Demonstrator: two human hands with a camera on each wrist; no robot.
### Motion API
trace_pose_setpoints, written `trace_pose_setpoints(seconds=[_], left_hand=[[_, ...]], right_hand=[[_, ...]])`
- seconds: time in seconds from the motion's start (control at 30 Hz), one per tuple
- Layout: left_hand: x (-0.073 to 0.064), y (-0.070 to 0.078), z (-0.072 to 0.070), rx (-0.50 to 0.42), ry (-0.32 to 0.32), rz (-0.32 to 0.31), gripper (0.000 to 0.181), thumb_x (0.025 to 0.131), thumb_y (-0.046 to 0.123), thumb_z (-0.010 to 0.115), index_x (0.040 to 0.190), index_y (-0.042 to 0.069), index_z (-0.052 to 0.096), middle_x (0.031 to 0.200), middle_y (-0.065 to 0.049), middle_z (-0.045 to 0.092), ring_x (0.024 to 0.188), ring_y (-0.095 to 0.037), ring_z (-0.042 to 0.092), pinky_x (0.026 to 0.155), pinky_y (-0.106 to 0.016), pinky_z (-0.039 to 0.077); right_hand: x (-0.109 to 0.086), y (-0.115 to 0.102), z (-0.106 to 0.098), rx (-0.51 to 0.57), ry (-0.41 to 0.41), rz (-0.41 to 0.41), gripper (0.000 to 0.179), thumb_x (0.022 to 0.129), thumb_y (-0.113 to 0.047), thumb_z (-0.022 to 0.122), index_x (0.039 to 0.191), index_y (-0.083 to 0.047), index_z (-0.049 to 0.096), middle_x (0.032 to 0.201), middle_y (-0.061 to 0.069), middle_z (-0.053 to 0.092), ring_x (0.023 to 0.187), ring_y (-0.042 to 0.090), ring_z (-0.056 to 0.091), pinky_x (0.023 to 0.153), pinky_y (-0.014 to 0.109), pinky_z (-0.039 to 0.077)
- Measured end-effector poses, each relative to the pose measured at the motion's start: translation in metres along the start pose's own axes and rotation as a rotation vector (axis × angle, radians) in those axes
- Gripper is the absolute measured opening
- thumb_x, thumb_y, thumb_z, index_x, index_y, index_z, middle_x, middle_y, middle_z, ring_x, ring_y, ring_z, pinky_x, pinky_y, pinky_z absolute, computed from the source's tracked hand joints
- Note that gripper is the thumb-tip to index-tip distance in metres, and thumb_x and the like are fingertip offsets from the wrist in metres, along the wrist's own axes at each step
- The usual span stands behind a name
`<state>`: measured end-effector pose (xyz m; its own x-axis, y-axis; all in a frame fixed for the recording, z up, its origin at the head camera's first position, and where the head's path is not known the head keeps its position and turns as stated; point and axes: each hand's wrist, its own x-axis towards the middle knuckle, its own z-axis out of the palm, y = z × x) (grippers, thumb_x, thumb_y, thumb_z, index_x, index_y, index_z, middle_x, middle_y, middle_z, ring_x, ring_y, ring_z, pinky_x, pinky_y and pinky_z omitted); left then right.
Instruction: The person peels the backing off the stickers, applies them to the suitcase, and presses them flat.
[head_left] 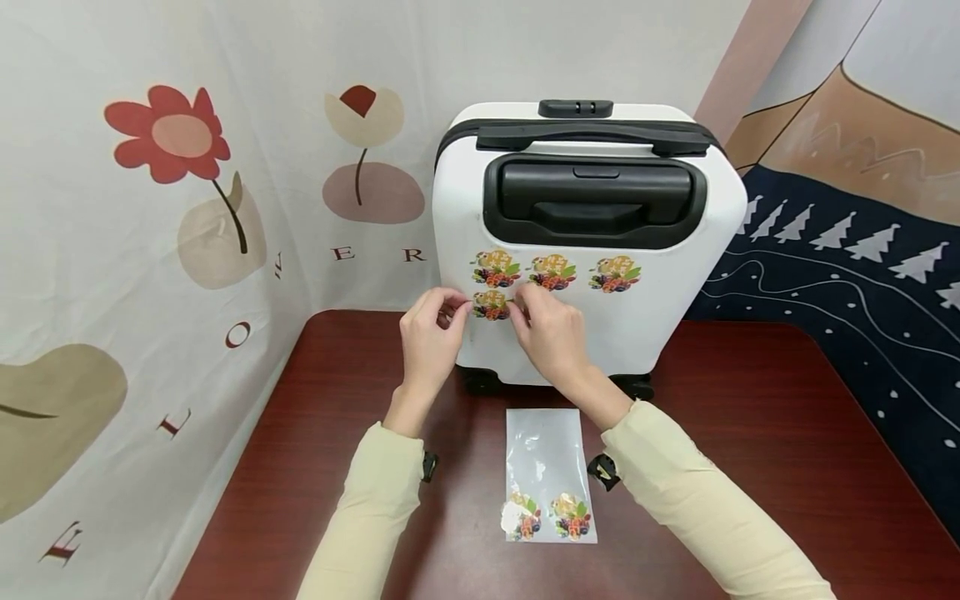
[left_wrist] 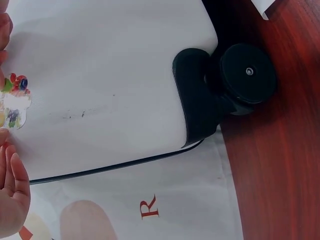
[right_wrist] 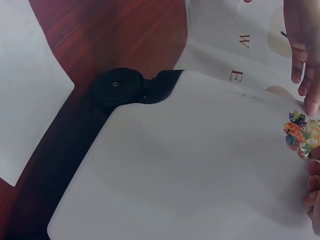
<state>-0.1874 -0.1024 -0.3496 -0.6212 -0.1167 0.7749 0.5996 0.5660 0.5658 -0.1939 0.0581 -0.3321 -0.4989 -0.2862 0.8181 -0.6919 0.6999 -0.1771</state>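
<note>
Both hands (head_left: 430, 337) (head_left: 553, 335), pinch-grip on one sticker (head_left: 491, 306); black handle (head_left: 596, 187) in head view only

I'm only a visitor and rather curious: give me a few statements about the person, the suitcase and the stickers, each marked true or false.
1. The suitcase stands on the table. True.
2. The upper row of stickers on it has five. False: it has three.
3. The lower sticker is beneath the left end of that row, as the head view shows it. True.
4. Only one grip is at that sticker. False: the left grip is at its left edge and the right grip at its right.
5. The sheet lies on the table in front of the suitcase. True.
6. No stickers show on the sheet. False: two do.
</note>
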Motion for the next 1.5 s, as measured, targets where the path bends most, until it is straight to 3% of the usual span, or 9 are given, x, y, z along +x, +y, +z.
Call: trace_pose_setpoints(seconds=[0.27,0.57,0.7,0.9,1.13,1.5], left_hand=[[0.001,0.002,-0.006,-0.008,-0.049,-0.080,0.007,0.082,0.007,0.067,0.081,0.001,0.065,0.074,-0.008,0.062,0.061,-0.015,0.055,0.055,-0.024,0.045],[0.001,0.010,-0.017,-0.062,-0.292,-0.271,0.007,0.085,0.007,0.063,0.090,0.003,0.067,0.079,-0.007,0.065,0.067,-0.016,0.058,0.062,-0.028,0.048],[0.001,0.010,-0.020,-0.075,-0.352,-0.295,0.011,0.086,0.006,0.061,0.095,0.003,0.067,0.081,-0.008,0.065,0.069,-0.017,0.059,0.065,-0.030,0.049],[0.001,0.009,-0.022,-0.122,-0.371,-0.295,0.013,0.087,0.002,0.058,0.097,0.002,0.066,0.082,-0.009,0.065,0.070,-0.017,0.060,0.065,-0.029,0.050],[0.001,0.007,-0.022,-0.140,-0.365,-0.291,0.016,0.088,-0.002,0.054,0.097,0.001,0.066,0.084,-0.010,0.067,0.071,-0.017,0.060,0.065,-0.030,0.049],[0.000,0.005,-0.021,-0.149,-0.379,-0.300,0.016,0.089,-0.001,0.054,0.100,0.001,0.065,0.087,-0.011,0.067,0.077,-0.020,0.061,0.069,-0.032,0.050]], right_hand=[[0.002,0.003,-0.008,0.034,-0.016,0.052,0.009,0.084,-0.006,0.063,0.078,-0.002,0.058,0.062,0.006,0.057,0.047,0.016,0.050,0.042,0.030,0.040],[0.006,0.004,-0.018,0.169,-0.164,0.094,0.005,0.084,-0.005,0.064,0.082,-0.002,0.061,0.065,0.005,0.059,0.052,0.014,0.049,0.048,0.027,0.041],[0.012,0.003,-0.022,0.303,-0.243,0.101,0.004,0.084,-0.002,0.062,0.088,0.000,0.062,0.070,0.006,0.061,0.056,0.013,0.050,0.051,0.026,0.042],[0.023,-0.002,-0.027,0.455,-0.391,0.114,0.014,0.087,0.001,0.057,0.099,0.001,0.062,0.089,0.010,0.065,0.070,0.015,0.058,0.063,0.027,0.048],[0.025,-0.004,-0.026,0.597,-0.522,0.206,0.024,0.087,0.005,0.053,0.111,0.003,0.057,0.106,0.014,0.062,0.093,0.022,0.061,0.080,0.030,0.049],[0.007,0.005,-0.017,0.620,-0.651,0.306,0.023,0.088,0.001,0.055,0.111,0.002,0.058,0.109,0.013,0.060,0.098,0.021,0.059,0.083,0.031,0.048]])
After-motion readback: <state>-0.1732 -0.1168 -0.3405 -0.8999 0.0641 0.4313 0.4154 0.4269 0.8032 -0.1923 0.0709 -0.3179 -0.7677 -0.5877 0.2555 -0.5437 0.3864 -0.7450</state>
